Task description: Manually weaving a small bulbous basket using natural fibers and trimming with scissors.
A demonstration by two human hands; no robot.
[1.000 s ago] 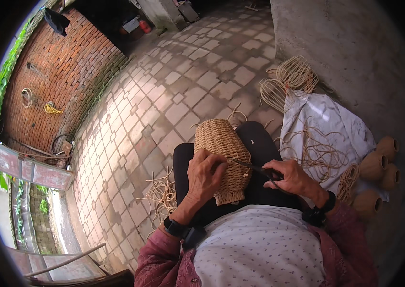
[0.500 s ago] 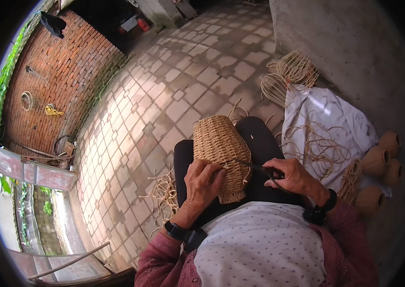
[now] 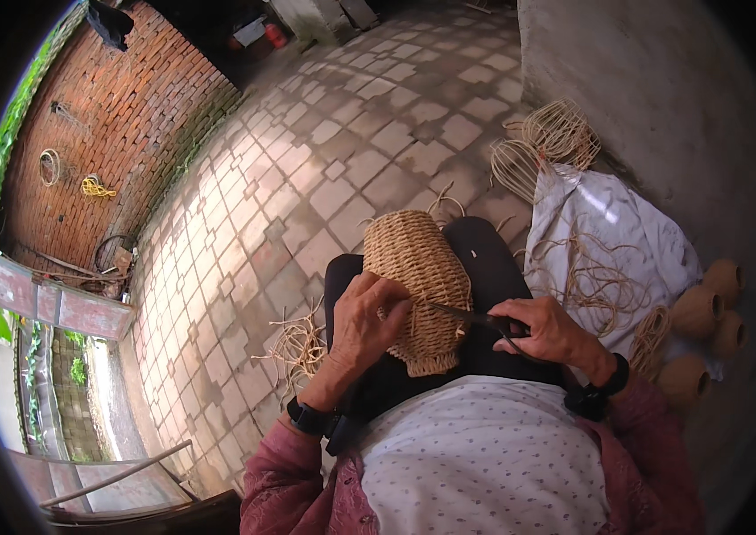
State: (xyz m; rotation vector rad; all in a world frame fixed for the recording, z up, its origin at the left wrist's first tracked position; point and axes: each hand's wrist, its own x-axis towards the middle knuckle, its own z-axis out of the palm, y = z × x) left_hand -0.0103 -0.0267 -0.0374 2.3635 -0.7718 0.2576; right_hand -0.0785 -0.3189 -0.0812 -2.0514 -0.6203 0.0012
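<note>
A woven straw basket (image 3: 422, 259) lies on my lap across my dark-trousered legs (image 3: 485, 250), narrow end toward my body. My left hand (image 3: 369, 316) grips its left side, fingers bent against the weave; any strand between them is too small to make out. My right hand (image 3: 534, 325) is closed on the handles of dark scissors (image 3: 476, 316), whose blades point left across the basket's surface, toward my left fingers.
A white sheet (image 3: 601, 214) with loose cords lies right, beside clay-coloured pots (image 3: 699, 308) and a cord coil (image 3: 650, 339). Wire-like frames (image 3: 556, 134) sit by the concrete wall (image 3: 645, 80). Tangled cords (image 3: 293, 343) lie left on the paving (image 3: 244, 232). A brick wall (image 3: 83, 107) stands left.
My left hand has shifted slightly left and up along the basket. The basket appears a little higher in view. My right hand still holds the scissors in much the same position.
</note>
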